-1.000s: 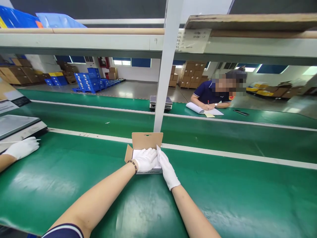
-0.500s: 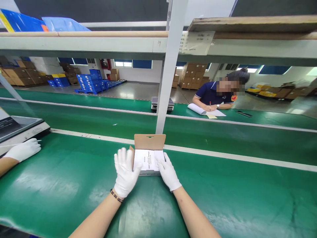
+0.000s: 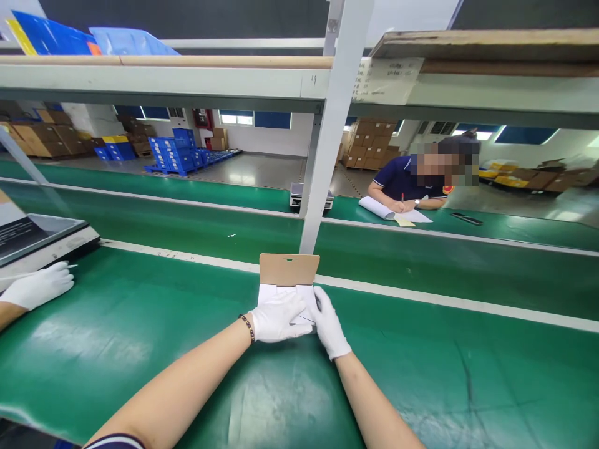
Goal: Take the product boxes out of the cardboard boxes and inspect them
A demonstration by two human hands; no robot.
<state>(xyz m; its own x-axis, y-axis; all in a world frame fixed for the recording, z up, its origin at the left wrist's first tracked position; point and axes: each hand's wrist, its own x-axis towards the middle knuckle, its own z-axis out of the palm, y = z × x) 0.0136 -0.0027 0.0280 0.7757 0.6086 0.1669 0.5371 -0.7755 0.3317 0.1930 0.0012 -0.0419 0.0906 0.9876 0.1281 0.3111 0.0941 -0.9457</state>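
Observation:
A small cardboard box [image 3: 289, 269] lies on the green belt [image 3: 140, 337] with its brown lid flap standing open at the back. White printed paper [image 3: 274, 292] lies inside it. My left hand [image 3: 278, 317], in a white glove with a bead bracelet at the wrist, lies flat across the front of the box and presses on the paper. Against the box's right side rests my right hand [image 3: 330, 323], also gloved, fingers pointing toward the lid.
A grey post [image 3: 327, 156] rises just behind the box, under a shelf. At the left edge another person's gloved hand [image 3: 40, 285] rests by a flat screen device [image 3: 37, 240]. Across the far belt a seated person [image 3: 412, 184] writes on papers, near a scale [image 3: 311, 194] and a phone [image 3: 467, 218].
My left hand, lifted beside the box half a second ago, has come back down flat over the paper in the box. The view has shifted slightly to the left.

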